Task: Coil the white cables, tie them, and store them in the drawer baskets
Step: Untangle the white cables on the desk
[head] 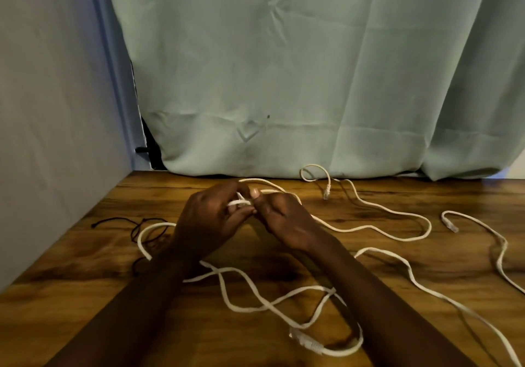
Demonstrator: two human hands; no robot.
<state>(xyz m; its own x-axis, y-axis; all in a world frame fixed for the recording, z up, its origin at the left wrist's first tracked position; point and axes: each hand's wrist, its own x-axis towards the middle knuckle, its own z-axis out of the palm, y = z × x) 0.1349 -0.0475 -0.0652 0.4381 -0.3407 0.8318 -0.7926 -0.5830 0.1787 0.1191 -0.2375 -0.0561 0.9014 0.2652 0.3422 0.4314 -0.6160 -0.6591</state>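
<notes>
Left hand (210, 219) and right hand (284, 222) both pinch one white cable (241, 202); its slack lies at 5 o'clock on the table (85, 270).

2 hands (210, 219) (287, 222), 3 visible cable plugs (326, 195) (451, 224) (306, 341)

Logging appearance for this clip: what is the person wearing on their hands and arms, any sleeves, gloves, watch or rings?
Nothing worn shows. The left hand and right hand have no gloves, and no rings are visible. The left forearm and right forearm are uncovered down to the picture's bottom edge: no sleeve, watch or bracelet in view.
</notes>
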